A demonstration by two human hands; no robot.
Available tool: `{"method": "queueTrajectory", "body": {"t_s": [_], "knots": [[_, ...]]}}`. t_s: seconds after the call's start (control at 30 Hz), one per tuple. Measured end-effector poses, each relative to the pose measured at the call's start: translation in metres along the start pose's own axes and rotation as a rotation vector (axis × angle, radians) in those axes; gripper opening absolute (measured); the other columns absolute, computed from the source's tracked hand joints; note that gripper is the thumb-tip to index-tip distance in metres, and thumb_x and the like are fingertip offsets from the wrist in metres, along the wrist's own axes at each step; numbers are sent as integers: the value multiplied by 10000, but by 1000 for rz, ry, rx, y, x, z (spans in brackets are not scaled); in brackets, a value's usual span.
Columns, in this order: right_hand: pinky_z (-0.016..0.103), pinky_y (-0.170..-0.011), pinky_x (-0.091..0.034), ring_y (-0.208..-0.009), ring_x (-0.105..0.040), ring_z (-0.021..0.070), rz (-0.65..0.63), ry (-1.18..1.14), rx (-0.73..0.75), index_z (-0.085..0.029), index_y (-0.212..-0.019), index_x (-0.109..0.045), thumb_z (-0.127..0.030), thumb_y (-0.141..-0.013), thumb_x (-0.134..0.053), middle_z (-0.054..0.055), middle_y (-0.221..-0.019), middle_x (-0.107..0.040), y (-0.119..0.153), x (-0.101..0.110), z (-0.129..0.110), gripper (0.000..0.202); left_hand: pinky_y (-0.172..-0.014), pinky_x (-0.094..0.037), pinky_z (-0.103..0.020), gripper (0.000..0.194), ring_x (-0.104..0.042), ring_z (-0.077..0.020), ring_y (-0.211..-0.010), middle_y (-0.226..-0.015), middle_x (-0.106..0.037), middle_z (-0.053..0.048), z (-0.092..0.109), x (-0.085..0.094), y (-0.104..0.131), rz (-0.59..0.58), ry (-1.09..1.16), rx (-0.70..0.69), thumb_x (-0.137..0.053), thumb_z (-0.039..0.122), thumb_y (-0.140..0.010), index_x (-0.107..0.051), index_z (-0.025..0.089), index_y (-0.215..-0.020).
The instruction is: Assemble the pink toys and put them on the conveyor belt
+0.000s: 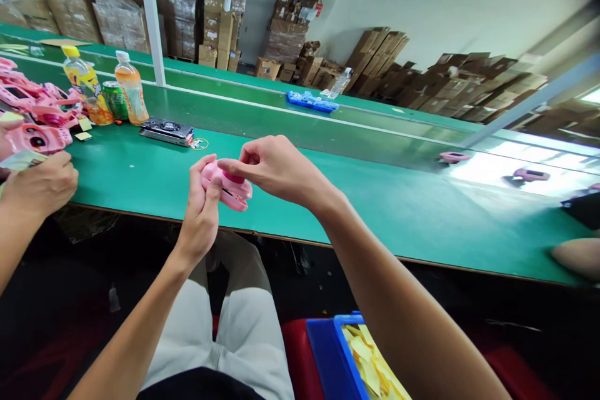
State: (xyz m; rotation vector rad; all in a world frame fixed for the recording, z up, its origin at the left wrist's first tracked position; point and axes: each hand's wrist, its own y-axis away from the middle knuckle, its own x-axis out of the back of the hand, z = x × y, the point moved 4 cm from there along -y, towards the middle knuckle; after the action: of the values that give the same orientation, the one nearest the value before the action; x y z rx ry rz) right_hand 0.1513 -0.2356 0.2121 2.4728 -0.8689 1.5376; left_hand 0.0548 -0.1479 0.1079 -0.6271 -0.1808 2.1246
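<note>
Just above the table's near edge, my left hand (200,215) is closed around a pink plastic toy camera (237,199), thumb on the near side. A split runs along the toy's right side, like a gap between two shell halves. My right hand (267,165) reaches in from the right with its fingers bent in a pinch. Its thumb and fingertips press on a darker pink round part (233,177) on top of the toy. My fingers hide much of the toy, so its front cannot be made out.
A co-worker's hand (44,184) holds another pink toy at the left, beside a pink pile (37,100). Drink bottles (131,87), a can (112,100) and a flat box (167,130) stand behind. A blue tray (312,101) lies beyond; a blue bin (344,331) with yellow slips is below.
</note>
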Motion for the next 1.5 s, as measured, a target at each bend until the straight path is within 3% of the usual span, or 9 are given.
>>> {"method": "queueTrajectory", "body": {"t_s": [0.27, 0.37, 0.5, 0.6, 0.73, 0.97, 1.1, 1.3, 1.5], "knots": [[261, -550, -297, -583, -429, 94, 16, -157, 28, -164, -639, -602, -742, -845, -579, -16, -594, -545, -6, -15, 16, 614, -900, -525, -228, 347, -657, -153, -1048, -1120, -662, -13, -16, 2, -10, -28, 319, 84, -691, 496, -908, -582, 279, -1156], [270, -662, -433, -774, -587, 146, 70, -302, 66, -157, -956, -715, -705, -869, -581, 58, -903, -694, 8, -30, 20, 571, -926, -527, -253, 357, -677, -156, -1043, -1121, -686, -21, -19, 7, -15, 26, 365, 95, -710, 485, -898, -585, 260, -1146], [331, -831, -530, -1044, -644, 209, 300, -507, -7, -182, -1283, -625, -556, -843, -706, 113, -1235, -676, 36, -54, 26, 583, -905, -550, -289, 425, -689, -178, -1023, -1170, -690, -57, -27, 12, -16, 1, 322, 82, -710, 484, -898, -583, 234, -1217], [342, -859, -555, -985, -686, 193, 373, -635, -122, -181, -1191, -677, -427, -865, -713, 86, -1144, -732, 50, -69, 33, 410, -871, -536, -223, 497, -679, -155, -1030, -1265, -657, -62, -37, 14, -10, -88, 224, 68, -735, 446, -890, -561, 239, -1307], [309, -745, -573, -877, -709, 188, 349, -757, -239, -165, -1152, -702, -408, -827, -750, 72, -1005, -767, 48, -69, 45, 408, -777, -515, -158, 450, -672, -105, -935, -1177, -672, -32, -47, 15, -4, -128, 140, 116, -679, 467, -932, -569, 232, -1299], [249, -620, -466, -676, -640, 130, 235, -551, -315, -140, -948, -759, -509, -832, -734, 45, -775, -747, 19, -45, 56, 388, -902, -511, -204, 331, -655, -114, -1009, -1126, -664, -20, -41, -3, -13, -56, 224, 138, -627, 465, -966, -563, 234, -1194], [251, -643, -492, -724, -681, 145, 219, -622, -284, -142, -993, -742, -487, -879, -696, 56, -827, -762, 19, -47, 49, 366, -884, -508, -195, 259, -663, -107, -966, -1034, -665, -10, -35, -8, -15, -11, 293, 84, -611, 450, -979, -551, 229, -1101], [299, -850, -530, -1021, -681, 181, 345, -663, -101, -188, -1172, -705, -433, -906, -675, 68, -1164, -741, 36, -69, 44, 363, -814, -528, -185, 374, -677, -108, -889, -1039, -681, -15, -36, -1, -19, 24, 371, 75, -729, 502, -880, -526, 237, -1047], [314, -855, -552, -1021, -685, 211, 350, -625, -128, -209, -1258, -702, -425, -920, -639, 75, -1162, -744, 58, -97, 41, 407, -719, -528, -175, 387, -638, -106, -798, -929, -627, 10, -52, 6, -10, 135, 306, 133, -725, 542, -861, -553, 231, -1014]]}}
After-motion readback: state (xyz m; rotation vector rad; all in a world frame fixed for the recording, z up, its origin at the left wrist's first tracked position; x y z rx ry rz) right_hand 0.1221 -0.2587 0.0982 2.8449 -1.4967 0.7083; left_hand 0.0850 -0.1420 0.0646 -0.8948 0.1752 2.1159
